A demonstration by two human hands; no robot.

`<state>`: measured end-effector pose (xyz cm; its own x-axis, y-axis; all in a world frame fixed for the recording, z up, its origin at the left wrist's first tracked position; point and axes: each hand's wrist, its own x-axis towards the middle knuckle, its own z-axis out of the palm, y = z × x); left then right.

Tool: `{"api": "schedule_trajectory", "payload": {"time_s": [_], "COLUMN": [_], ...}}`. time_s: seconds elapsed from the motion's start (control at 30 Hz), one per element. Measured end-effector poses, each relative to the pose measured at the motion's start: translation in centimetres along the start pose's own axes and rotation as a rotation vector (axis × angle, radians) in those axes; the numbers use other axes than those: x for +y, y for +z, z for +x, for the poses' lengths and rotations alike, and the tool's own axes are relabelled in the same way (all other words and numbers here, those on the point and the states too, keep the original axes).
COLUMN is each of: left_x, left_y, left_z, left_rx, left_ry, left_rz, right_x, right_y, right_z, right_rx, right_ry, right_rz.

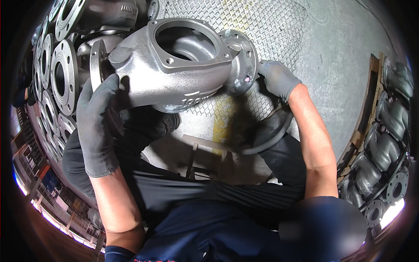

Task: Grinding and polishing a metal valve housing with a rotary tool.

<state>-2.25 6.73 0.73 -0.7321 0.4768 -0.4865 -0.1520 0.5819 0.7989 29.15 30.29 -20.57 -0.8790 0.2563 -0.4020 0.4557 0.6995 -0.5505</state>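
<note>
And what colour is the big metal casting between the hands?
The metal casting is mostly silvery grey, as the head view shows.

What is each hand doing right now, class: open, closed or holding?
Left hand: closed on the casting by its left flange.
Right hand: beside the right flange; its grip cannot be told.

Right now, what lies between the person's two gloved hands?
In the head view, a grey flanged casting lies between the left hand and right hand.
</note>
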Motion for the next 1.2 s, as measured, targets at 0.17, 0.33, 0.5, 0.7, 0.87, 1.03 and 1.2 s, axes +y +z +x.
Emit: {"api": "schedule_trajectory", "payload": {"time_s": [0.17,0.33,0.5,0.7,0.87,1.03,1.2], "left_x": [-0.3,-1.1,0.6,0.6,1.0,1.1,1.5], "left_y": [0.1,-0.3,1.9,2.4,4.4,4.9,5.1], "left_z": [0.0,0.4,-0.3,0.2,-0.3,-0.2,-0.3], "left_rx": [0.048,-0.001,0.014,-0.089,-0.107,-0.145,-0.126], "left_ry": [0.081,0.198,0.015,0.142,0.174,0.219,0.193], "left_rz": [0.087,0.03,-0.123,-0.221,-0.405,-0.333,-0.307], "right_x": [0.4,1.4,2.2,-5.0,-11.9,-12.3,-12.1], "right_y": [0.4,0.0,-2.2,-3.1,-0.1,4.7,7.5], "right_z": [0.2,-0.4,-4.5,-8.5,-8.0,-6.0,-4.3], "right_rx": [0.044,0.051,0.083,0.322,0.267,0.363,0.44], "right_ry": [-0.104,0.007,0.41,0.403,0.49,0.419,0.435], "right_rz": [-0.048,-0.02,0.006,0.323,0.543,0.369,0.332]}}
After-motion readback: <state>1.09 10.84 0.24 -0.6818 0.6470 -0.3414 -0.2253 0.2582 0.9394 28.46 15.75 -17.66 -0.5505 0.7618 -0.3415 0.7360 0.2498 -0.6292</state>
